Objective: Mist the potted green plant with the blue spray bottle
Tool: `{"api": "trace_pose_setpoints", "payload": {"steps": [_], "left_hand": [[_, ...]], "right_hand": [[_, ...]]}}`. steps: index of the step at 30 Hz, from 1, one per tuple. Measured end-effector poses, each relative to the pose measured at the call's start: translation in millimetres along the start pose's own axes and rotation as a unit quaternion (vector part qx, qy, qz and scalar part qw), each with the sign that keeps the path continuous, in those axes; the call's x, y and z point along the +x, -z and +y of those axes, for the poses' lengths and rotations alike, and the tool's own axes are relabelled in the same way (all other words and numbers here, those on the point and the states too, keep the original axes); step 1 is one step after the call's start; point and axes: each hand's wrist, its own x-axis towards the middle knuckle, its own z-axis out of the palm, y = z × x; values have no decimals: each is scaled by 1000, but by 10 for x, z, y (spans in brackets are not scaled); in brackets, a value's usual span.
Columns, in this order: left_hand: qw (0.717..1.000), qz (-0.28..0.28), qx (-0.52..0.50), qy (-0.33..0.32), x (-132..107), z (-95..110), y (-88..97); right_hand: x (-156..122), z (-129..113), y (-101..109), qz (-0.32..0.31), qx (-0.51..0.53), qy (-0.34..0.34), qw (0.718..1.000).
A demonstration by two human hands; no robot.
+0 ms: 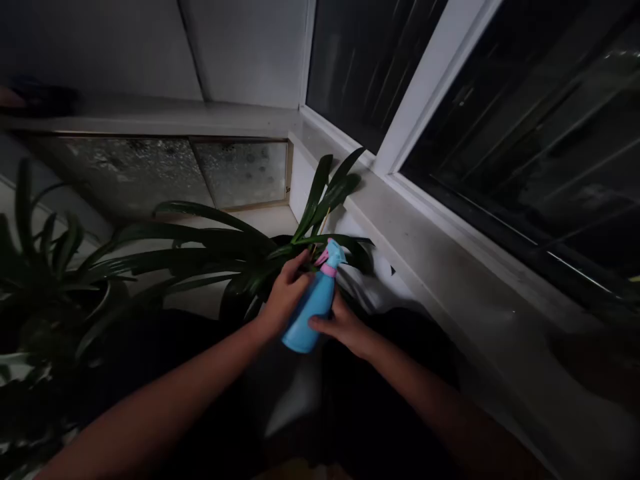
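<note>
A light blue spray bottle [313, 308] with a pink collar and blue nozzle is held between both hands, its nozzle pointing up and away toward a plant. My left hand [285, 295] wraps the bottle's upper part near the trigger. My right hand [343, 325] grips the lower body from the right side, thumb across it. Just beyond the nozzle stands a potted plant [235, 250] with long, dark green strap leaves spreading left and upward.
A second leafy plant [47, 267] stands at the far left. A pale window sill [440, 267] runs along the right under dark window panes [525, 120]. A white ledge [150, 120] and frosted panels line the back wall. The scene is dim.
</note>
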Motion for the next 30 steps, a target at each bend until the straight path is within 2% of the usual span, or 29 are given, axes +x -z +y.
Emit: {"api": "trace_pose_setpoints", "payload": {"steps": [2, 3, 5, 7, 11, 15, 19, 23, 27, 30], "left_hand": [[1000, 17, 3, 14, 160, -13, -62], [1000, 3, 0, 15, 238, -17, -96], [998, -52, -23, 22, 365, -32, -163], [994, -91, -37, 39, 448, -66, -223], [998, -23, -39, 51, 511, -152, -307], [986, -32, -151, 66, 526, -159, -316], [984, -31, -177, 21, 555, -104, -265], [981, -13, -188, -36, 562, -110, -250], [981, 46, -190, -15, 565, -193, -267], [994, 53, -92, -8, 596, -295, -265]], "right_hand": [[52, 18, -2, 83, -49, 11, 995], [89, 6, 9, 113, -83, 20, 990], [156, -39, 43, 129, -167, 27, 977], [191, -90, 68, 127, -259, 2, 958], [197, -168, 47, 124, -394, -39, 910], [217, -240, 43, 95, -439, -51, 892], [249, -344, 115, 54, -482, -9, 874], [260, -409, 122, 45, -525, -21, 849], [262, -369, 69, 31, -529, -32, 848], [267, -302, 56, 4, -513, -55, 856]]}}
